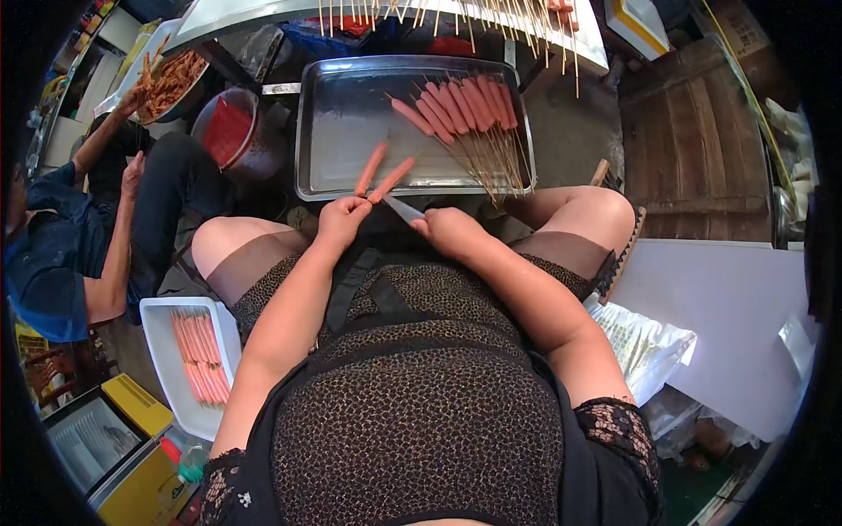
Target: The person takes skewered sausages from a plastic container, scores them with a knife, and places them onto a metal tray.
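Observation:
My left hand (345, 219) is closed in a pinch at the lower ends of two pink sausages, which spread apart in a V. One sausage (371, 168) points up over the tray's near rim; the other sausage (394, 179) leans right. My right hand (452, 231) is closed round a knife (402, 208), its handle hidden in my fingers. The blade's tip lies close to the lower end of the right-leaning sausage; whether it touches, I cannot tell. Beyond my hands, several skewered sausages (474, 103) lie in a metal tray (351, 114), sticks toward me.
A white tub (156, 359) of skewered sausages stands at lower left. Many thin sticks overhang the raised counter (263, 19) at the top. On the left sits another person (61, 237) beside a bucket (230, 131) and a basin of brownish food (178, 83). A wooden board (693, 123) is at right.

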A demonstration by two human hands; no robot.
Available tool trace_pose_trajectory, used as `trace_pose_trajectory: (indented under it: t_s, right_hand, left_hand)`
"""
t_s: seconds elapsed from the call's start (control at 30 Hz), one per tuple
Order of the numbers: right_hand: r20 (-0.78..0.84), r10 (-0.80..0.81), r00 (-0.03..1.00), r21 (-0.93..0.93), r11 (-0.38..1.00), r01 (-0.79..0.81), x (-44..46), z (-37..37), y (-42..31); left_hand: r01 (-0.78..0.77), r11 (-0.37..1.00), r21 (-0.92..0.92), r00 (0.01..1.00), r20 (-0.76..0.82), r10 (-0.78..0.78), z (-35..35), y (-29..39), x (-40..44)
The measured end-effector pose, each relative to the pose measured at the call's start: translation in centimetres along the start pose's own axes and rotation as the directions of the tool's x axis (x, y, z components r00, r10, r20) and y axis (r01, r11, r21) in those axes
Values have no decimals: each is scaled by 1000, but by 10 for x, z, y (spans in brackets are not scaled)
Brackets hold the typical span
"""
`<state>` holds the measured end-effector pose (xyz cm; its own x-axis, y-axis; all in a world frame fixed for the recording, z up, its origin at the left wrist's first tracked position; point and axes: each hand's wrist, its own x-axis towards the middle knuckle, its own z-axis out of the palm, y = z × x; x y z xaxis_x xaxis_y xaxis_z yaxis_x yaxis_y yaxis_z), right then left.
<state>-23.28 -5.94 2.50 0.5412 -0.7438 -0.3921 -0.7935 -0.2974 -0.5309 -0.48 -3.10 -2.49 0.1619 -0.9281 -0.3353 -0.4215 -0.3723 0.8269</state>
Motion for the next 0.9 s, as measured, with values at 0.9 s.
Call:
trace_pose_trajectory:
  t_s: [0.9]
  right_hand:
    - [-7,159,987,152,976,-156,6,-13,14]
  left_hand:
    - [54,998,-24,993,110,-51,-5,-5,-3]
